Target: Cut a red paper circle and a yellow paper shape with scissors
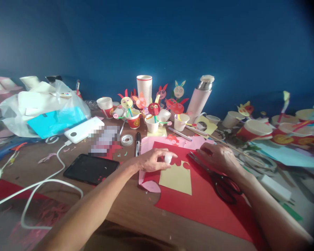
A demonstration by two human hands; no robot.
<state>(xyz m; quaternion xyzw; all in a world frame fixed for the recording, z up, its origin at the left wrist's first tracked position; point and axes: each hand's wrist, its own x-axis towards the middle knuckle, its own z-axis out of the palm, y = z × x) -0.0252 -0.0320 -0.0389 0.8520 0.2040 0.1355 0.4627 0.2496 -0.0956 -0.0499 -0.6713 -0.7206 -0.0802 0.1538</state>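
My left hand (pixel 153 160) pinches a small white object (pixel 168 158) between thumb and fingers, above a cream paper piece (pixel 176 179) with a notched upper edge. That piece lies on a large red sheet (pixel 206 212), which overlaps pink paper (pixel 146 144). My right hand (pixel 221 157) rests palm down over the red sheet's far right part, its fingers stretched out and partly hidden. Beside it are black-handled scissors (pixel 225 184), their blades pointing to the far left. What the white object is, I cannot make out.
Paper cups with rabbit-like paper figures (pixel 154 108) line the back, near a thermos (pixel 200 97). To the left are a black phone (pixel 91 169), a white cable (pixel 60 164), a tape roll (pixel 127 140), a marker (pixel 137 143) and a plastic bag (pixel 60 104). Coiled cable (pixel 261 162) lies right.
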